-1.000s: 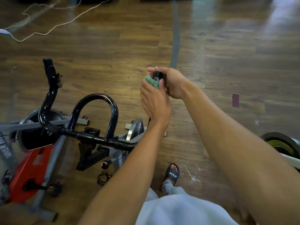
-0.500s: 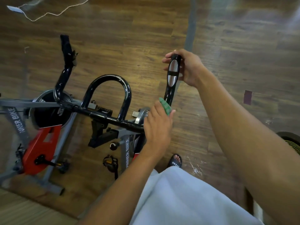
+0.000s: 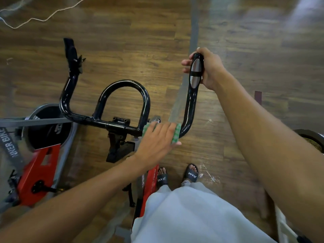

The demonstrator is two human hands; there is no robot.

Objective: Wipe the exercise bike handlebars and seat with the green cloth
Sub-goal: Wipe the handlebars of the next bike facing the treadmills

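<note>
The black handlebars (image 3: pixel 190 109) of the exercise bike span the middle of the head view, with a central loop and two upturned ends. My right hand (image 3: pixel 208 69) grips the right end, around its silver sensor pads. My left hand (image 3: pixel 157 139) presses the green cloth (image 3: pixel 176 135) onto the crossbar just left of the right bend, fingers spread over it. Only the cloth's edges show on either side of my hand. The seat is out of sight.
The bike's red and grey frame (image 3: pixel 39 171) and black flywheel (image 3: pixel 47 130) lie lower left. My sandalled feet (image 3: pixel 192 174) stand on the wooden floor beside the frame. A white cord (image 3: pixel 40 18) trails at top left. Another machine's wheel (image 3: pixel 312 139) shows at the right edge.
My left hand has slid the cloth down the right handlebar arm from near the grip, around the bend, onto the crossbar. My right hand keeps its hold on the grip.
</note>
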